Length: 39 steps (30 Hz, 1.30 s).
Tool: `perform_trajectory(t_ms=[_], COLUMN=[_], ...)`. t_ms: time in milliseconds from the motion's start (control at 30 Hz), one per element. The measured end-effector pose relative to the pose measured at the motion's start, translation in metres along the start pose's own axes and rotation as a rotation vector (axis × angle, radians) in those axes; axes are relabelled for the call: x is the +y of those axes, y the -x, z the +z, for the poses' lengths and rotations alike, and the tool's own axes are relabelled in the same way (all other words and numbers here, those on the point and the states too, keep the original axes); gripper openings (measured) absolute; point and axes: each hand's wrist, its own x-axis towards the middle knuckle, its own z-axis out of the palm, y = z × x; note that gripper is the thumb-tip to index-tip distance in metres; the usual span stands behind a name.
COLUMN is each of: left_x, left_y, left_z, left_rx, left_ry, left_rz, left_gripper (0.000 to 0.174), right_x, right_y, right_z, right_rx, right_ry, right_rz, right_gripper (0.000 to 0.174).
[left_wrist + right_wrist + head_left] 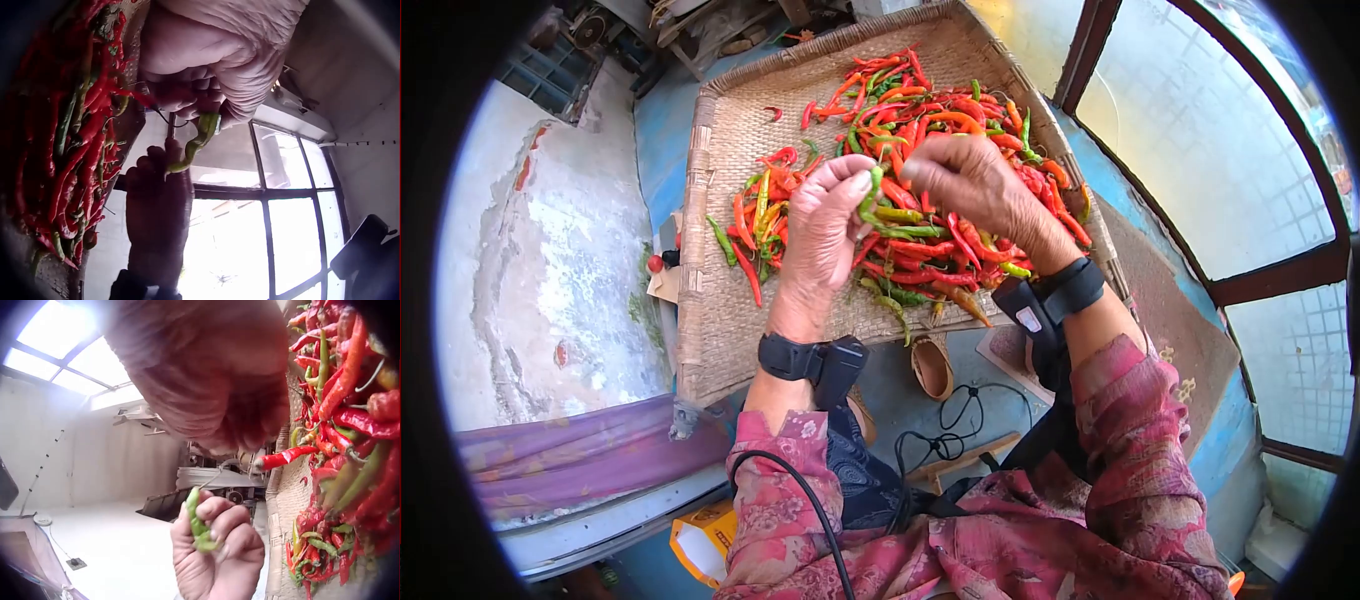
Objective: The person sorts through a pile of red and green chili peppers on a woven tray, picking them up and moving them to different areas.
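My left hand (825,225) pinches a crooked green chili pepper (871,196) between thumb and fingers, over the basket. In the right wrist view the green chili pepper (199,522) stands upright, its thin stem pointing up toward my right hand (219,381). That hand, also in the head view (978,185), is bent with its fingertips close to the stem; I cannot tell whether they pinch anything. Beneath both hands lies a heap of red, orange and green chili peppers (930,120) in a wide woven basket (725,300).
Window panes (1220,140) line the right side, and a rough white wall (580,260) stands at left. Below the basket are a shoe (932,367) and a looped black cable (945,443). Purple cloth (580,455) hangs at lower left, near an orange box (705,540).
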Motion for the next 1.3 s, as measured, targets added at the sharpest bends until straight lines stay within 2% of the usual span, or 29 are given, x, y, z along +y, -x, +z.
perform_trajectory(t_ms=[67,100,133,200,233,267,333,367,400,433,467,567,600,667,700,733,800,867,933,1000,1067,1100,1133,1200,1233,1267,1300], left_x=[0.01,0.011,0.012,0.012,0.014,0.015,0.02,0.025,0.031,0.035,0.04,0.044,0.039,0.03,0.015,0.015,0.013,0.002,-0.005,-0.004,-0.007,-0.014,-0.002,0.011,0.015,0.019,0.022], left_y=[0.005,0.008,0.01,0.015,0.018,0.019,0.02,0.02,0.021,0.02,0.017,0.011,0.01,0.007,0.0,0.001,0.004,0.007,0.01,0.007,0.004,0.003,0.006,0.005,0.004,0.002,0.002], left_z=[-0.002,-0.004,-0.005,-0.004,0.001,-0.002,-0.01,-0.014,-0.022,-0.032,-0.043,-0.086,-0.096,-0.108,-0.124,-0.114,-0.067,-0.033,-0.009,-0.007,-0.01,-0.012,-0.008,-0.024,-0.037,-0.052,-0.067], left_rx=[-0.044,-0.068,-0.066,-0.137,-0.123,-0.119,-0.24,-0.25,-0.218,-0.134,-0.049,0.314,0.315,0.576,0.55,0.547,0.304,0.087,-0.01,-0.08,-0.146,-0.075,-0.018,0.128,0.231,0.334,0.4], left_ry=[0.121,0.136,0.134,0.158,0.146,0.145,0.256,0.299,0.331,0.317,0.303,-0.048,-0.047,-0.692,-0.948,-0.949,-0.895,-0.883,-0.941,-1.01,-0.817,-0.767,-0.896,-0.962,-1.068,-1.173,-1.265], left_rz=[0.056,0.051,0.053,-0.021,-0.04,-0.041,0.017,0.078,0.116,0.172,0.227,0.236,0.235,0.135,0.238,0.238,0.215,0.267,0.364,0.298,0.04,0.166,0.171,0.143,0.161,0.18,0.168], left_gripper=[0.018,0.02,0.02,0.023,0.024,0.024,0.022,0.022,0.021,0.022,0.023,0.026,0.026,0.027,0.028,0.028,0.031,0.03,0.028,0.027,0.025,0.022,0.021,0.024,0.023,0.022,0.022], right_x=[0.003,0.008,0.006,0.002,-0.002,-0.001,0.011,0.015,0.018,0.022,0.025,0.012,0.009,0.004,0.0,-0.002,-0.007,-0.016,-0.013,-0.005,-0.004,-0.004,-0.011,0.01,0.006,0.013,0.024], right_y=[-0.003,-0.005,-0.006,-0.006,-0.006,-0.004,-0.01,-0.012,-0.014,-0.016,-0.02,-0.019,-0.018,-0.017,-0.015,-0.015,-0.015,-0.014,-0.013,-0.013,-0.011,-0.007,-0.003,-0.007,-0.004,-0.001,0.002], right_z=[-0.004,-0.001,0.003,0.016,0.021,0.025,0.034,0.032,0.028,0.023,0.018,-0.001,-0.004,-0.006,-0.005,-0.003,0.004,0.007,0.01,0.009,0.006,0.004,-0.005,-0.02,-0.03,-0.032,-0.031], right_rx=[0.174,0.181,0.18,0.034,-0.018,0.013,0.18,0.211,0.242,0.259,0.324,0.29,0.289,0.307,0.293,0.296,0.181,0.109,-0.019,-0.042,0.028,0.06,0.079,0.195,0.195,0.2,0.14], right_ry=[0.162,0.159,0.157,0.153,0.21,0.33,0.59,0.567,0.544,0.398,0.235,-0.081,-0.08,-0.324,-0.345,-0.347,-0.317,-0.267,-0.329,-0.321,-0.305,-0.369,-0.319,0.045,0.278,0.277,0.444], right_rz=[-0.007,-0.073,-0.076,-0.158,-0.11,-0.155,-0.115,-0.091,-0.069,-0.039,-0.098,0.106,0.107,0.208,0.211,0.211,0.163,0.176,0.159,0.165,0.095,0.099,0.125,0.015,0.048,0.05,0.09], right_gripper=[0.024,0.033,0.033,0.032,0.031,0.022,0.016,0.015,0.016,0.017,0.022,0.035,0.035,0.036,0.037,0.037,0.033,0.033,0.032,0.033,0.033,0.033,0.035,0.032,0.026,0.026,0.023])
